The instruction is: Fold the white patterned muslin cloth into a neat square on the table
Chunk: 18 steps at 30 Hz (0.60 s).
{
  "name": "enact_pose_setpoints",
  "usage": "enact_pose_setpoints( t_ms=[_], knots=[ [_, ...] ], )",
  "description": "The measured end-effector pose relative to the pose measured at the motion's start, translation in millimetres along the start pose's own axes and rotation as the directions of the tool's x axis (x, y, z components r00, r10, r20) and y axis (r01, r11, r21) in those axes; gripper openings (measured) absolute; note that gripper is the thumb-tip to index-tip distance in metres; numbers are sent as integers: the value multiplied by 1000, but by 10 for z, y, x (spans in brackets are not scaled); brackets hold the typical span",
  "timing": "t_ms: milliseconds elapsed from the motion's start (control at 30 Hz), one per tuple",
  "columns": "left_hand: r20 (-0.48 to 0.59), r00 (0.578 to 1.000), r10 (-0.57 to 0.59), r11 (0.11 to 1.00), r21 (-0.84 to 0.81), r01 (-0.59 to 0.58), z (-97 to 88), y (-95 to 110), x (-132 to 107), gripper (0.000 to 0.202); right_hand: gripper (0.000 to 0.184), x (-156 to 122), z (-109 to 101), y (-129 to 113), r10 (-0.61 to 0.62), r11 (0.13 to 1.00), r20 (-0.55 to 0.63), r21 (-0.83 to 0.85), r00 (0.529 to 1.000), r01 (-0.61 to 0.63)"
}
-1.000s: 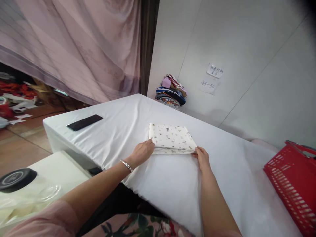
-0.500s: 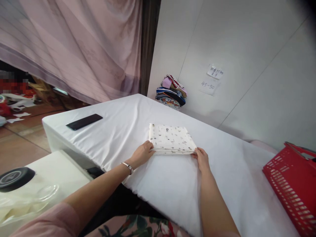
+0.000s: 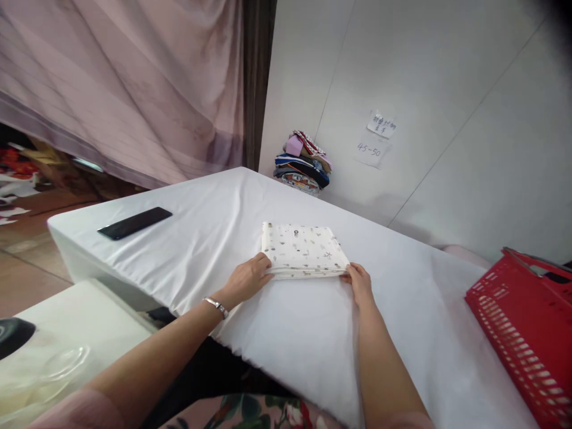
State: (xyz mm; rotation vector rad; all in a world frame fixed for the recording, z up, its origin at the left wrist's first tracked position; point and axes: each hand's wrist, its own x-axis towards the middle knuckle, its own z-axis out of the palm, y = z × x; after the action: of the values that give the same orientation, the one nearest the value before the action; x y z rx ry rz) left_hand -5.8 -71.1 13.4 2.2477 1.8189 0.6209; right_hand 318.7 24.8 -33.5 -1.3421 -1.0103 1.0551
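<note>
A folded white cloth with small printed figures lies flat on the white-covered table. My left hand, with a bracelet on its wrist, pinches the near left corner of the folded cloth. At the near right corner my right hand grips the cloth's edge, fingers tucked under the layers. Both hands rest on the table surface.
A black phone lies at the table's far left. A pile of folded colourful clothes sits at the far corner against the white wall. A red plastic basket stands at the right. A pink curtain hangs behind.
Both hands keep their hold on the cloth's near corners. Only the view has shifted slightly to the right; the cloth has not visibly moved on the table.
</note>
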Motion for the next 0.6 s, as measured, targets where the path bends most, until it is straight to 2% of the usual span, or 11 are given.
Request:
enact_pose_setpoints(
  t_ms=[100, 200, 400, 500, 600],
  knots=[
    [-13, 1000, -16, 1000, -16, 16, -23, -6, 27, 6, 31, -2, 4, 4, -9, 1000, 3, -13, 1000, 9],
    [-42, 999, -35, 998, 42, 37, -20, -26, 55, 7, 31, -1, 16, 19, -39, 998, -4, -49, 999, 39],
    [7, 999, -54, 998, 42, 53, -5, -56, 13, 7, 28, 4, 30, 22, -56, 993, 5, -103, 998, 56],
    [-70, 997, -13, 999, 45, 16, -34, 2, 21, 16, 27, -6, 31, 1, -56, 993, 9, -106, 998, 57],
    [-181, 980, 81, 996, 39, -75, -17, 93, 91, 24, 26, -28, 34, -23, -60, 990, 12, -130, 998, 61]
  ],
)
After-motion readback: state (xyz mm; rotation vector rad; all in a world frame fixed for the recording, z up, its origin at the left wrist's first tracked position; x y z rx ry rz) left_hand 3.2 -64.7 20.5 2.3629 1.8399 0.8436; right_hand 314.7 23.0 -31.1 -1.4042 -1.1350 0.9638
